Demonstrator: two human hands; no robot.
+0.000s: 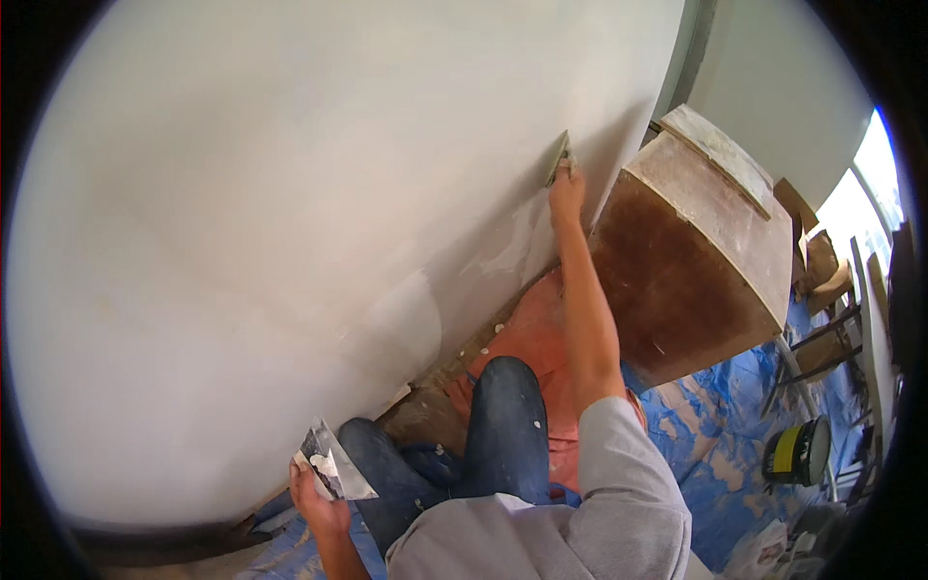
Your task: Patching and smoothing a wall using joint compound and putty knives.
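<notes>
My right hand [565, 198], fingers closed round a metal putty knife [562, 145], reaches up to the white wall [290, 213], the blade at its surface near the right-hand edge. Paler patches of filler show lower on that wall. At the lower left, my left hand [314, 498] grips a wide metal scraper [347, 472] with a lump of white compound on it, held beside my jeans-clad knee.
A dusty brown box-like cabinet [691, 280] with boards on top stands right of my arm. Orange sheeting [520, 324] and blue sheeting [696, 430] cover the floor. A black bucket [797, 454], leaning planks and cardboard [822, 275] are at the right.
</notes>
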